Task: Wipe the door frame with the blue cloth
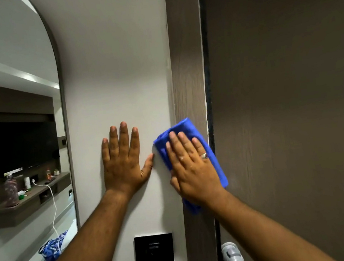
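Observation:
The brown wooden door frame runs vertically between the pale wall and the dark brown door. A folded blue cloth lies flat against the frame at mid height, partly overlapping the wall. My right hand, with a ring on one finger, presses flat on the cloth and covers its middle. My left hand rests flat on the wall just left of the cloth, fingers spread, its thumb nearly touching the cloth's edge.
A black switch plate sits on the wall below my hands. A grey door handle shows at the bottom by the frame. An arched mirror on the left reflects a shelf with bottles and a television.

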